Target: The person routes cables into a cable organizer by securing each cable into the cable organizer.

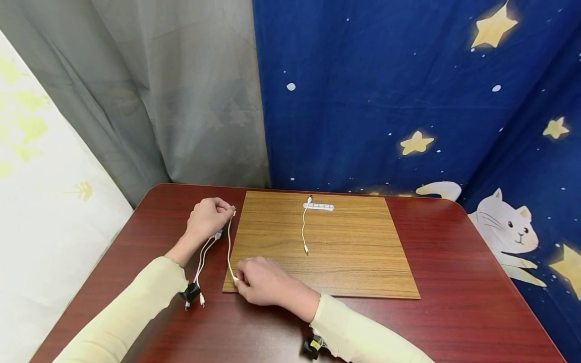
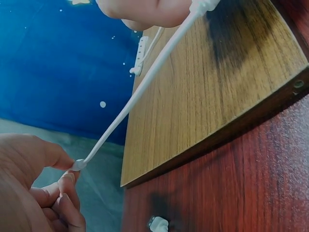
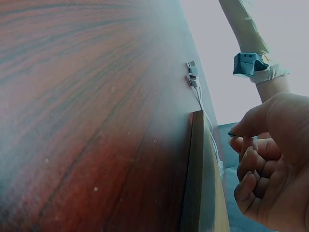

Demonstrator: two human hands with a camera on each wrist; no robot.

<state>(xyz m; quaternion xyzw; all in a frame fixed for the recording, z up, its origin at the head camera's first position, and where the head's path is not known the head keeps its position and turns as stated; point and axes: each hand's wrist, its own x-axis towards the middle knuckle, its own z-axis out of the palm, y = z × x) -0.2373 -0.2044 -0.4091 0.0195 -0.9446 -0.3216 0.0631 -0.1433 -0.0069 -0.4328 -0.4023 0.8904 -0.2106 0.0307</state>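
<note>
A short white charging cable [image 1: 229, 247] runs nearly straight between my two hands along the board's left edge. My left hand [image 1: 209, 217] pinches its far end between thumb and fingers, and the connector [image 2: 79, 165] shows at those fingertips in the left wrist view. At the near left corner of the wooden board [image 1: 354, 247], my right hand [image 1: 263, 281] grips the cable's other end. A small metal tip [image 3: 232, 135] pokes out of the right fingers in the right wrist view. Beside my left wrist lie more white cables [image 1: 201, 259] on the red table.
A white cable clip strip [image 1: 322, 206] sits near the board's far edge, with another white cable [image 1: 303, 227] running from its left end toward the middle. The dark red table [image 1: 454, 262] surrounds the board. Curtains [image 1: 363, 101] hang behind the table.
</note>
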